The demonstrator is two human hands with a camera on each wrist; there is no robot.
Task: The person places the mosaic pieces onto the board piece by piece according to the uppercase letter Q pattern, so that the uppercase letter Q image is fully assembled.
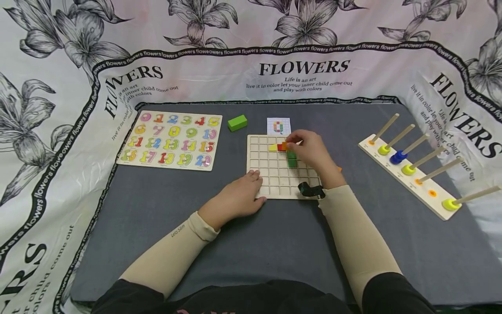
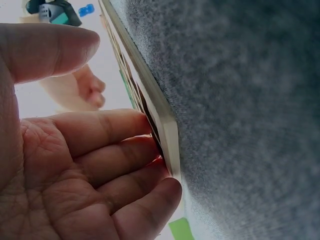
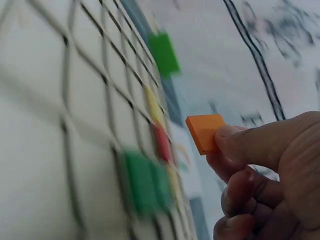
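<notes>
In the head view a wooden grid board [image 1: 270, 179] lies at the middle of the table. My right hand [image 1: 310, 150] is over its upper right part and pinches an orange square tile [image 3: 204, 132] between thumb and finger, raised off the grid in the right wrist view. Beneath are a yellow tile [image 1: 272, 148], a red tile [image 1: 279, 148] and green tiles [image 1: 292, 159] set in the squares. My left hand [image 1: 237, 196] rests on the board's lower left edge with its fingers extended. A small card [image 1: 278, 126] with a coloured square pattern lies behind the board.
A number board [image 1: 168, 139] lies at the left, with a green block [image 1: 237, 123] beside it. To the right stands a peg board [image 1: 415, 176] with upright sticks and coloured rings. Part of an orange piece [image 1: 340, 169] shows beside my right wrist.
</notes>
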